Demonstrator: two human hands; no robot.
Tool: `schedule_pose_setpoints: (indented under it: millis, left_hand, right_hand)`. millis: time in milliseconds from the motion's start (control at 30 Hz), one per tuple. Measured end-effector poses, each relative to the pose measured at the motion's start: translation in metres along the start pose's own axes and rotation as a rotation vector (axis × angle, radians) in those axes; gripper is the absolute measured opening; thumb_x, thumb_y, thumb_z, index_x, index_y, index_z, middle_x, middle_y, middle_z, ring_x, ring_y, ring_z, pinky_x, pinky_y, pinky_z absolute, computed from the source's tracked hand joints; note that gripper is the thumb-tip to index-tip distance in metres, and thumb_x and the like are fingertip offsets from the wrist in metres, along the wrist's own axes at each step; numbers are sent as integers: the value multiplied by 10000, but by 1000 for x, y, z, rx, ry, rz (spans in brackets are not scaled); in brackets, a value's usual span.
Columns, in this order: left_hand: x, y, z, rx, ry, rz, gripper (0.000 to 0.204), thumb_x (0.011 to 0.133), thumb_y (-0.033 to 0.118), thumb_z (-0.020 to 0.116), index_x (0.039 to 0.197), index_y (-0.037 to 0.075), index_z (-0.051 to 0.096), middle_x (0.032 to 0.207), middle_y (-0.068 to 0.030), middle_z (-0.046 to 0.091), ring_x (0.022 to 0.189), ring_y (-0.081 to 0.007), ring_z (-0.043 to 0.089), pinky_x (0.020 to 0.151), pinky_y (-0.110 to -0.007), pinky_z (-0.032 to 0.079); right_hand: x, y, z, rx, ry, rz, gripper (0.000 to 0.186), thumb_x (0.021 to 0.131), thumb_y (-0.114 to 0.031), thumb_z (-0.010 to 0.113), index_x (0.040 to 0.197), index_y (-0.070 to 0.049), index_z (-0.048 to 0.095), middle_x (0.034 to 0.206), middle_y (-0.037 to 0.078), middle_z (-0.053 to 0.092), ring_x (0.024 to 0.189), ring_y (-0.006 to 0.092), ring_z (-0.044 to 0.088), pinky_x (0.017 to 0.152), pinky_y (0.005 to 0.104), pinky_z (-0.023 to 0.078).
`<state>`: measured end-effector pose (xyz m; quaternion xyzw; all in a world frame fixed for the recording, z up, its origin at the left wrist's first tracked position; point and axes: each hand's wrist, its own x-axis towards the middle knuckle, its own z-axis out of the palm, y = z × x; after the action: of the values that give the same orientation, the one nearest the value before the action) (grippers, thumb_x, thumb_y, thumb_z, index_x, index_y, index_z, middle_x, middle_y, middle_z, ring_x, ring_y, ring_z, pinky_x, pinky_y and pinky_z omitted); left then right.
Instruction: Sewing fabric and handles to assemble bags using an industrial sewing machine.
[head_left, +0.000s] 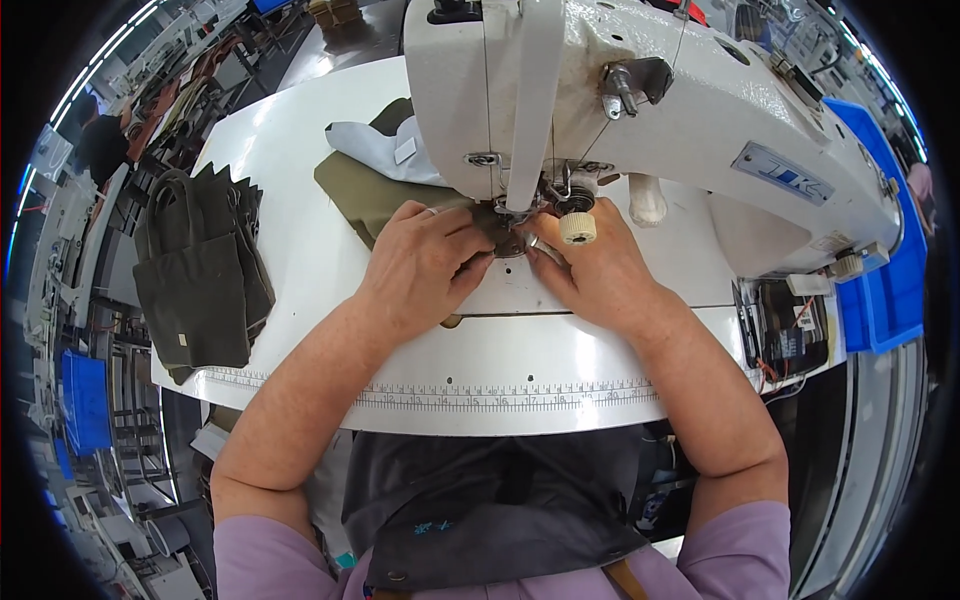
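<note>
An olive-green fabric piece (362, 198) lies under the head of a white sewing machine (640, 120), its near end at the presser foot (515, 212). A pale grey piece (365, 145) with a small white label rests on its far part. My left hand (418, 262), wearing a ring, is closed on the fabric just left of the needle area. To the right of the presser foot, my right hand (605, 265) has thumb and fingers pinched close to the fabric's edge. Something shiny shows at these fingers; what they hold is partly hidden by the machine.
A stack of dark green bags with handles (200, 280) sits at the table's left. Along the front edge runs a printed ruler (500, 398). A blue bin (885, 240) stands at the right, beyond a dark box with wires (785, 330). Workbenches fill the left background.
</note>
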<state>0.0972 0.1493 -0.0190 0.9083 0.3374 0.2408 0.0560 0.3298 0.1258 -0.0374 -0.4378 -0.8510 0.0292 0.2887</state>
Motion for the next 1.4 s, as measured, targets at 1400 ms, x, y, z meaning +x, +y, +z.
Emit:
schedule_pose_setpoints:
  millis: [1400]
  left_hand:
    - [6, -30, 20, -2, 62, 102, 311, 778, -65, 621, 994, 73, 797, 1054, -50, 766, 991, -244, 706, 898, -346, 570]
  right_hand:
    - [1, 7, -7, 903, 394, 334, 291, 1064, -283, 577, 990, -13, 655, 851, 45, 674, 742, 103, 563, 688, 269, 467]
